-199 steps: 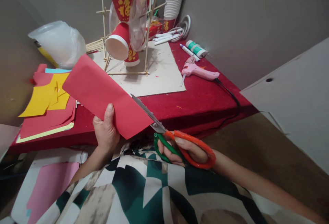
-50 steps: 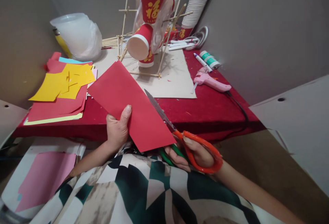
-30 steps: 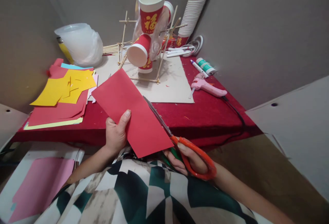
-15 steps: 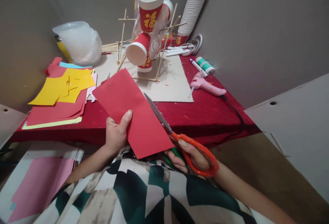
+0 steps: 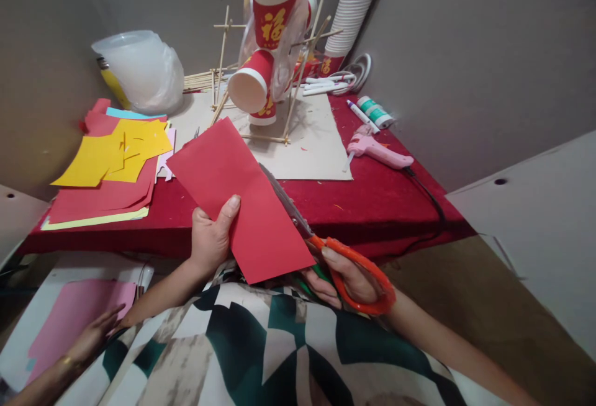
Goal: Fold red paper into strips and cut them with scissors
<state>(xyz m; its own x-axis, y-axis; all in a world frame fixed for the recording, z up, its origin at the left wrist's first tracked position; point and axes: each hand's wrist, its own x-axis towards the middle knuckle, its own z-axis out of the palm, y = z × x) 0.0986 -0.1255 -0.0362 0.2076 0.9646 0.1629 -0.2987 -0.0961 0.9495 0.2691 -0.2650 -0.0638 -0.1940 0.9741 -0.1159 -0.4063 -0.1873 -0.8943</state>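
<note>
Paper (image 5: 237, 198) between thumb and scissors (image 5: 326, 251)

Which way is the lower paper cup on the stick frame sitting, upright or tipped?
Tipped: the lower cup has its white mouth facing sideways toward the camera, not upward.

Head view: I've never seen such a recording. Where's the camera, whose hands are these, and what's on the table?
No machine here: a person wears one camera on the head, looking down at their own bare hands. The left hand grips a red paper sheet; the right hand holds orange-handled scissors at its edge. The red-covered table behind holds a cup-and-stick model, a pink glue gun and a pile of coloured paper. The hand at bottom left is someone else's.
</note>
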